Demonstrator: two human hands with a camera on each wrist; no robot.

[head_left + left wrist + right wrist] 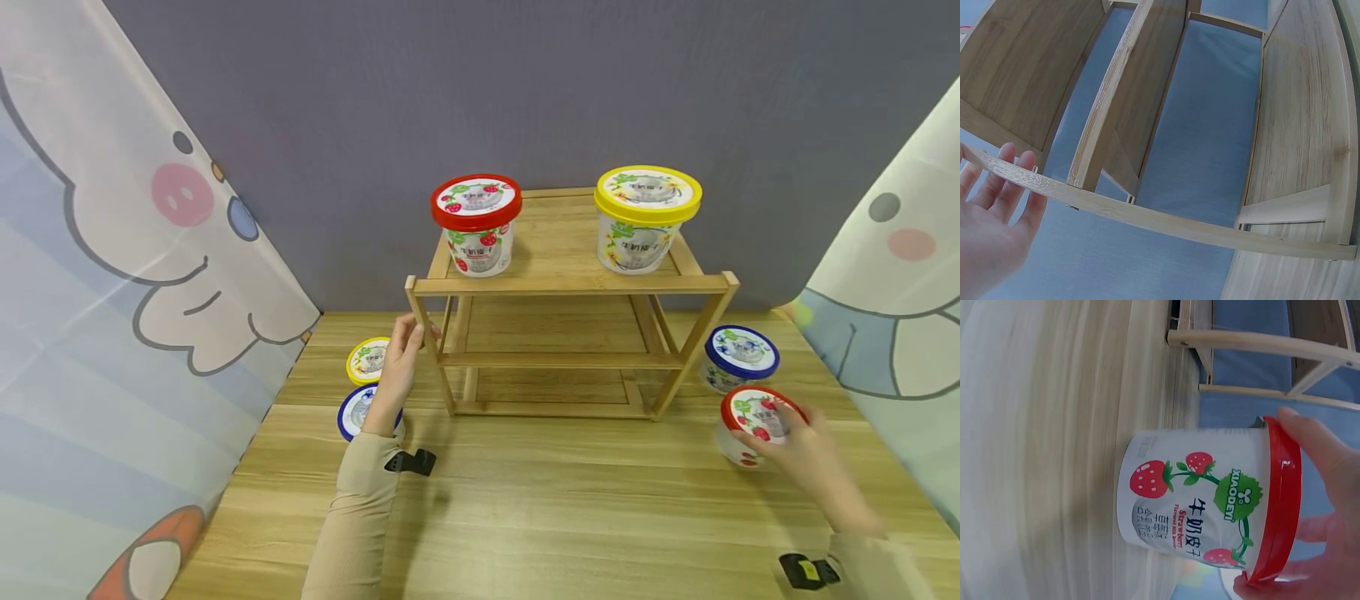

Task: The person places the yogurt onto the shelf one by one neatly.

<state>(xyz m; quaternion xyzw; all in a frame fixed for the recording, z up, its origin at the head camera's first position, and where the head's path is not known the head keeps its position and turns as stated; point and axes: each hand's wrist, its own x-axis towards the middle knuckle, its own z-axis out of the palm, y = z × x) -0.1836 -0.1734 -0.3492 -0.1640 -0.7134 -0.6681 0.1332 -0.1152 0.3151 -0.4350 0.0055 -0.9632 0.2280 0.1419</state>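
A wooden tiered rack (558, 237) stands at the back. My left hand (401, 362) is at its left side, fingers curled behind the slanted side post (1166, 222) in the left wrist view. On the right, my right hand (810, 454) grips a strawberry ice cream tub (1210, 494) by its red lid (1282, 500), the thumb on one side of the rim and fingertips on the other. The tub is upright, close over the wooden surface. A red-lidded tub (480, 246) and a yellow-lidded tub (637, 246) sit on the rack's top shelf.
A blue-lidded tub (742, 354) stands just behind the held one. Beyond my left forearm are a yellow-lidded tub (366, 360) and another blue-lidded tub (352, 414), partly covered by the arm. Cartoon-printed curtains (112, 292) hang on both sides, and a grey wall (525, 83) rises behind.
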